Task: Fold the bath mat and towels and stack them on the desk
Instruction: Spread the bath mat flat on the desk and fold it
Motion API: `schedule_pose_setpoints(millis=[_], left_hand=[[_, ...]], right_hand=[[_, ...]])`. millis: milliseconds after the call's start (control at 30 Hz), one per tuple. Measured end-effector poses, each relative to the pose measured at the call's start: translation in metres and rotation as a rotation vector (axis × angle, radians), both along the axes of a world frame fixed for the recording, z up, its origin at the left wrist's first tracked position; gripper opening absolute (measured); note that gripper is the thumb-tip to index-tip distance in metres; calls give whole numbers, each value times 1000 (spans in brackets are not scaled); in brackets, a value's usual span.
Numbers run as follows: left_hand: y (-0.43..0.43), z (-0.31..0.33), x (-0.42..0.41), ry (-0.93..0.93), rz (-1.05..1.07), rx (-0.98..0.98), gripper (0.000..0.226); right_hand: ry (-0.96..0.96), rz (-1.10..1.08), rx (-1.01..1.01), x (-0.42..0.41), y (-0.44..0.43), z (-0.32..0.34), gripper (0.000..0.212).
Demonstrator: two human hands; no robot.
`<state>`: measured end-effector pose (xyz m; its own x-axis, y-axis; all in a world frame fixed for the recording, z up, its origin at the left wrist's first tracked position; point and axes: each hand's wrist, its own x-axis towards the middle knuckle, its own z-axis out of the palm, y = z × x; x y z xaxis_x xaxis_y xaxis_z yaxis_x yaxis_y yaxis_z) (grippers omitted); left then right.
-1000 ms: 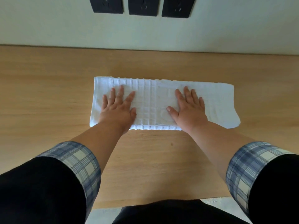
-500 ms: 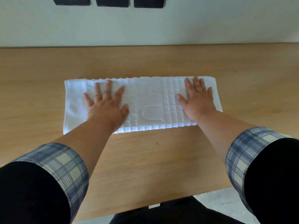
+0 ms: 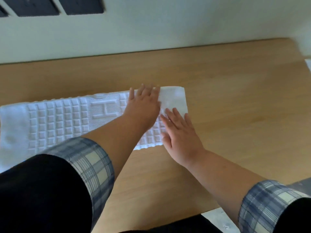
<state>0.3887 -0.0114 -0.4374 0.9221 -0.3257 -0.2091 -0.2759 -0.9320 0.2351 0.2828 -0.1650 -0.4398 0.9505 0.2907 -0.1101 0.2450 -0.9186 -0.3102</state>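
A white bath mat (image 3: pixel 67 121) with a raised square pattern lies folded into a long strip across the wooden desk (image 3: pixel 235 105). My left hand (image 3: pixel 144 103) reaches across and lies flat on the mat's right part, fingers straight, pointing toward the wall. My right hand (image 3: pixel 180 135) presses flat on the mat's right near corner, fingers spread, partly over the desk edge of the mat. Both hands sit close together at the right end. The mat's left end runs out of view.
A pale wall with dark socket plates (image 3: pixel 84 5) rises behind the desk. A white object (image 3: pixel 308 64) shows at the far right edge. The desk's front edge lies near my arms, with grey floor (image 3: pixel 217 217) below.
My left hand has slid from the mat's left part to its right end, beside my right hand. The view has turned right, so the mat sits further left.
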Motion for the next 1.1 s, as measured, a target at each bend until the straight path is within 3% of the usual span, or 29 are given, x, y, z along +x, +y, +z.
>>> schedule_pose_setpoints(millis=[167, 333, 533, 633, 767, 1000, 1100], left_hand=[[-20, -3, 44, -18, 178, -31, 31], [-26, -6, 49, -79, 172, -11, 28], [-27, -6, 51, -74, 255, -62, 25], [-21, -2, 31, -116, 260, -134, 37], [8, 3, -19, -86, 175, -124, 51], [47, -9, -54, 95, 199, 75, 62], [63, -15, -47, 105, 282, 133, 66]], right_hand=[[32, 123, -78, -1, -23, -10, 67], [101, 201, -98, 9, -34, -1, 73], [14, 141, 32, 45, -16, 15, 56], [148, 172, -57, 52, -17, 6, 64], [152, 181, -110, 42, -22, 0, 66], [118, 125, 215, 59, 53, 12, 57], [206, 79, 148, 62, 76, 3, 59]])
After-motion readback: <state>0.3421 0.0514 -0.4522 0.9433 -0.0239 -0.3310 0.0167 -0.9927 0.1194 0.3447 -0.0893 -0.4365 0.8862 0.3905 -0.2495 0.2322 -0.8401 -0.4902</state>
